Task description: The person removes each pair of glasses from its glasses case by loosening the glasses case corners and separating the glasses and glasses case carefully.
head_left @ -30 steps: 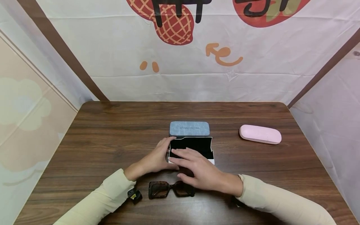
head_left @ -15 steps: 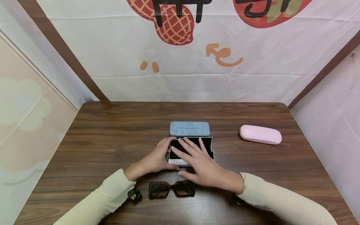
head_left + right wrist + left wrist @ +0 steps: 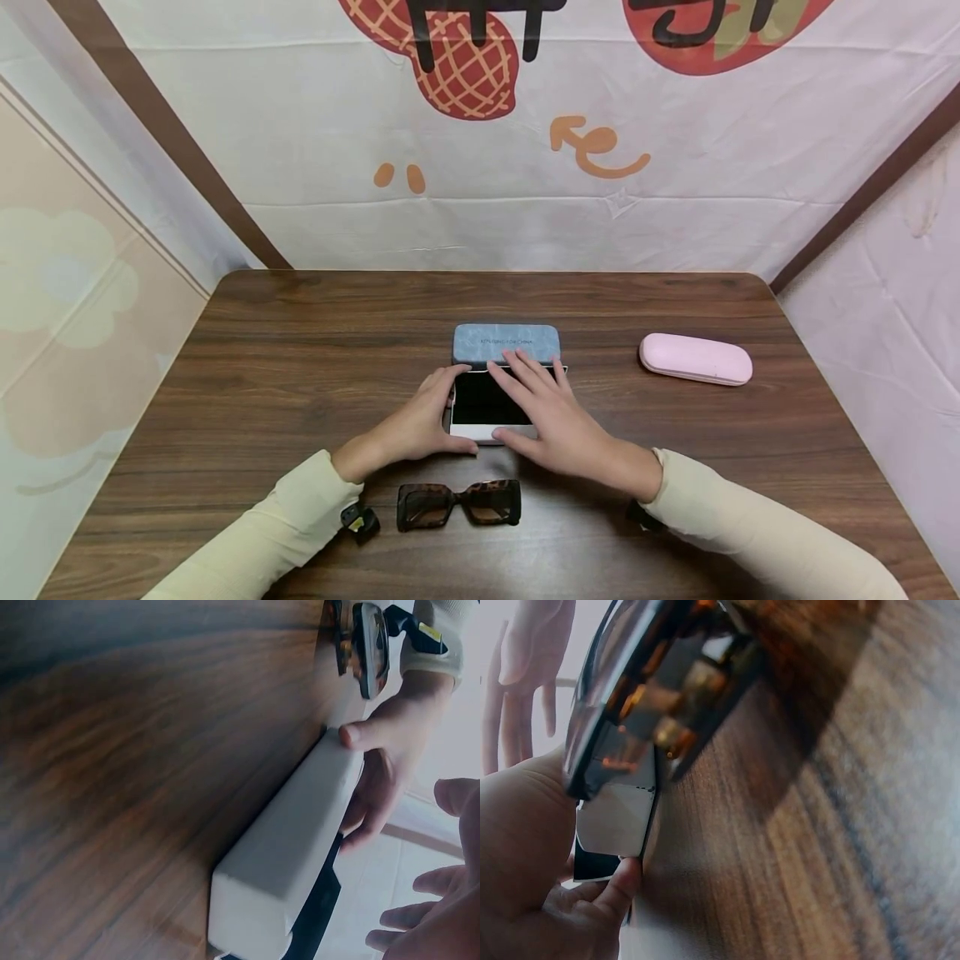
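Observation:
A white eyeglass case (image 3: 472, 432) with black lining lies with its lid raised on the table. My left hand (image 3: 412, 422) grips its left end, thumb at the front corner and fingers toward the back. Above the case's right part is my right hand (image 3: 558, 421), fingers spread; in the right wrist view its fingers are apart from the white case (image 3: 289, 817). Tortoiseshell sunglasses (image 3: 453, 498) lie in front of the case, folded arms hard to make out. They loom large in the left wrist view, where the sunglasses (image 3: 641, 697) partly cover the case.
Directly behind the white case lies a closed blue eyeglass case (image 3: 506, 340) with lettering on its lid. A closed pink eyeglass case (image 3: 696, 359) rests farther right on the brown wooden table (image 3: 322, 333). A printed cloth (image 3: 322, 125) hangs behind the table.
My right hand has moved back and to the right over the white case, uncovering more of its front and the sunglasses. The left hand and the cases have stayed in place.

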`<state>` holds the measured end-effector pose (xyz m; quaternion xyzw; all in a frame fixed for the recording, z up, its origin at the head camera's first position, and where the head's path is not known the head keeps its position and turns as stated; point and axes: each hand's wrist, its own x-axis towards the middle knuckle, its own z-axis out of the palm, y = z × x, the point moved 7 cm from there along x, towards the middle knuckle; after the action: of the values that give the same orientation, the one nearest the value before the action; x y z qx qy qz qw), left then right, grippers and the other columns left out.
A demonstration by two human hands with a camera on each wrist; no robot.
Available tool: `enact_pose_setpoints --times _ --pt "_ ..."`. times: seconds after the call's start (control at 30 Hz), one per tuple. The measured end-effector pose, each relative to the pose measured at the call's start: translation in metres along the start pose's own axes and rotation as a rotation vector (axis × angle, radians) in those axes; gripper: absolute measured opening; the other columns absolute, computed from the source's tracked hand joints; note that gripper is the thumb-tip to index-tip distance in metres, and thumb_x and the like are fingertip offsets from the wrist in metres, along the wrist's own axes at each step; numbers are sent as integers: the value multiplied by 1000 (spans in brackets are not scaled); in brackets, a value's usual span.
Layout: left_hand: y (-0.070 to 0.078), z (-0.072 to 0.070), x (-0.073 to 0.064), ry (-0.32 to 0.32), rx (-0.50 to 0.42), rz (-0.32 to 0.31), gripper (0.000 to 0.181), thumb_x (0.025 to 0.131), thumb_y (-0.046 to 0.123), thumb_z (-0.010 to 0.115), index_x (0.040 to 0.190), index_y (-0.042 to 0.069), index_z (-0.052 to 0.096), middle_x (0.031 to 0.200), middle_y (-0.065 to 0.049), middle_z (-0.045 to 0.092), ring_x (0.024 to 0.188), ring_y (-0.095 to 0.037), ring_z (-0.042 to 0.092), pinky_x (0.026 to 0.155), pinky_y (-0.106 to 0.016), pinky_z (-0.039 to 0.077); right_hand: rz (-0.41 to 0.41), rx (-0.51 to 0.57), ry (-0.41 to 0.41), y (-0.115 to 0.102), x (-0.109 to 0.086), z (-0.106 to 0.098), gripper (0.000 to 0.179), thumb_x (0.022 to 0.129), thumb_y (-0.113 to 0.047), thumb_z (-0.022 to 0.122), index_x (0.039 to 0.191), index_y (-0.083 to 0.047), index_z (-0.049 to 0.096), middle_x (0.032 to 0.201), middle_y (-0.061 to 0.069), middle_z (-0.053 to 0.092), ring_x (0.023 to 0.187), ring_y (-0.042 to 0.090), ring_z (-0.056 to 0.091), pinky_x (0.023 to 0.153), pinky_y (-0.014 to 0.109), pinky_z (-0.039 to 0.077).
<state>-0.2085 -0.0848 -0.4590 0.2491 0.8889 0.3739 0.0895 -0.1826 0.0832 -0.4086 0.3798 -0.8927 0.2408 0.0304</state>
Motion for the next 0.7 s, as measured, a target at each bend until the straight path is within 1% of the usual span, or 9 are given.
enact_pose_setpoints --times 0.17,0.27,0.4,0.53,0.7 --pt "0 0 -1 -3 -5 -12 111 69 31 97 153 0 32 139 -18 49 126 -30 46 106 -50 41 38 13 18 10 0 -6 78 96 -37 71 159 -10 34 162 20 32 151 37 24 114 73 9" --pt "-1 0 -2 -7 1 -19 111 69 31 97 153 1 32 140 -18 49 127 -31 45 106 -50 41 62 33 31 16 -1 -9 74 97 -36 70 157 -9 38 160 19 35 150 37 27 115 72 10" --pt "0 0 -2 -15 4 -25 110 70 32 96 154 1 32 141 -17 48 129 -31 44 107 -50 41 103 47 59 26 -2 -11 65 98 -35 70 152 -7 46 155 18 44 146 36 35 114 70 16" --pt "0 0 -2 -21 -1 -34 110 70 32 96 154 3 32 141 -16 48 129 -30 44 107 -50 41 145 39 95 36 -5 -13 57 97 -34 70 144 -6 55 145 15 55 139 34 45 114 66 25" --pt "-1 1 -4 -26 3 -44 110 70 33 96 154 3 32 141 -16 48 126 -29 45 104 -50 42 188 22 125 44 -9 -14 48 97 -33 70 135 -5 62 134 13 63 128 33 55 108 57 40"
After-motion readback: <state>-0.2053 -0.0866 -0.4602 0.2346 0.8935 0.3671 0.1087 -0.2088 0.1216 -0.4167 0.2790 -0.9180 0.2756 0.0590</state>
